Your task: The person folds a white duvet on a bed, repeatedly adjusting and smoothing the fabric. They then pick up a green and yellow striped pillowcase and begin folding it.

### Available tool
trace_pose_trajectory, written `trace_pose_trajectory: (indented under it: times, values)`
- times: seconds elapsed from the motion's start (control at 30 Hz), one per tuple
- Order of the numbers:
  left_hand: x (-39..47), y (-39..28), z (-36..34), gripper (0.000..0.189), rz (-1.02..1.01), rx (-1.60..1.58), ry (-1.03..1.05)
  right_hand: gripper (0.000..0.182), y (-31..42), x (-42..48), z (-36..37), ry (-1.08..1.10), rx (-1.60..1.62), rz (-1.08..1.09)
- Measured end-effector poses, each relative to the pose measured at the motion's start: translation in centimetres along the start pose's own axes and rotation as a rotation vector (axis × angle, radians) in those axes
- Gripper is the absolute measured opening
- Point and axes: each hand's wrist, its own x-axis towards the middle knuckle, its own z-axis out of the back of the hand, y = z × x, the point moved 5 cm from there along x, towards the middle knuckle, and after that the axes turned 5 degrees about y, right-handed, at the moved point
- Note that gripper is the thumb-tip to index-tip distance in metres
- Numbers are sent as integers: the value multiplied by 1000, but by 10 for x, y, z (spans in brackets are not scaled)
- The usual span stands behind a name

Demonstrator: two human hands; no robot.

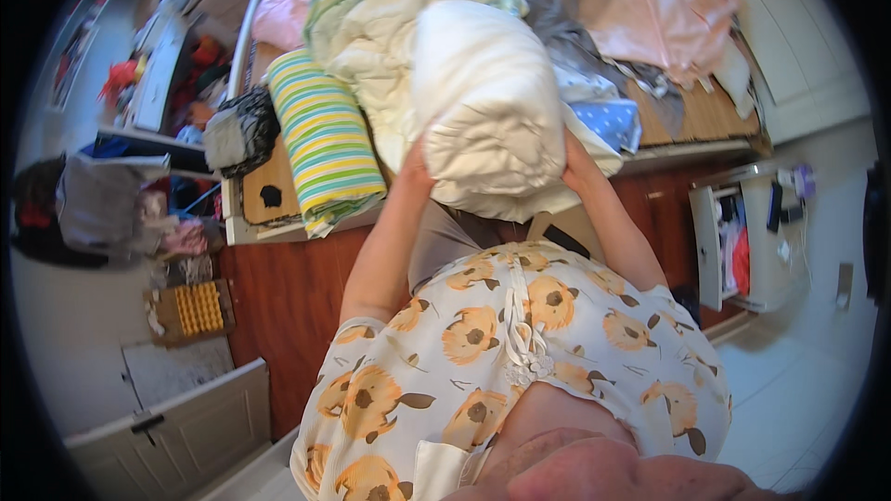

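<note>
A thick white quilt (pixel 487 83), rolled into a bundle, lies at the bed's near edge in front of me. My left hand (pixel 418 167) is against its left side and my right hand (pixel 574 158) against its right side, with most fingers hidden by the roll. Beneath and behind it spreads a cream quilt (pixel 383 35) with a green-striped part. To the left rests a folded, striped cloth roll (pixel 324 139) in green, yellow and white. A blue polka-dot cloth (pixel 609 122) lies right of the bundle.
Pink satin fabric (pixel 654 7) and grey cloth (pixel 564 14) cover the bed's right part. A dark mesh-like bundle (pixel 243 132) sits at the left corner. An open-drawer nightstand (pixel 762 236) stands right, an open drawer (pixel 160 83) of clothes left. A door (pixel 181 424) is at lower left.
</note>
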Motion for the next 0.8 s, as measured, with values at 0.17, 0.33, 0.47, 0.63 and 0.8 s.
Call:
trace_pose_trajectory:
  times: [0.17,0.33,0.47,0.63,0.8]
  values:
    - [-36,-42,-26,50,-409,350,-95,71,29,-30,-57,111,-399,387]
    - [-87,-77,2,50,-505,539,-243,96,18,-18,-114,218,-727,491]
    - [-85,-74,61,49,-396,527,-326,95,-18,44,-75,164,-889,421]
    - [-80,-17,203,50,-167,168,-476,78,-90,67,24,125,-1385,294]
    - [-83,9,223,53,-63,117,-509,68,-84,40,76,-32,-1359,245]
